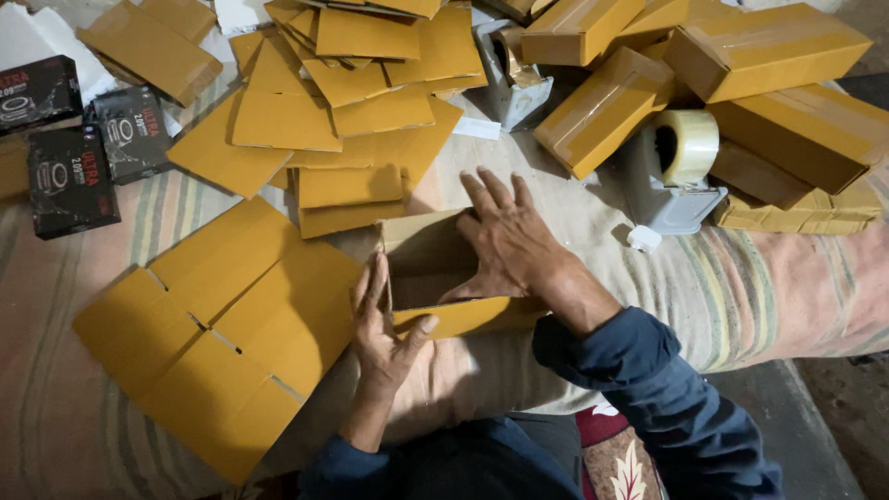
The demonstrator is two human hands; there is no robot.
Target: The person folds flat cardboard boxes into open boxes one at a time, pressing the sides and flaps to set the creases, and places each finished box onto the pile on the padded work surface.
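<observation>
Both hands work one small open box (435,268) on the striped cloth (741,287), just beside a flat blank (222,324). To fold it square, I judge the walls want firm bracing while flaps go in. Left hand (381,333) lies flat, fingers together, against the near-left wall; right hand (507,239) spreads open-palmed over the far side.

open box (435,268): yellow-brown, at your hands
flat cartons (231,324): yellow, 9 o'clock
packets (69,176): black, 10 o'clock
cloth (741,287): pale, striped
your sleeves (667,398): dark blue
</observation>
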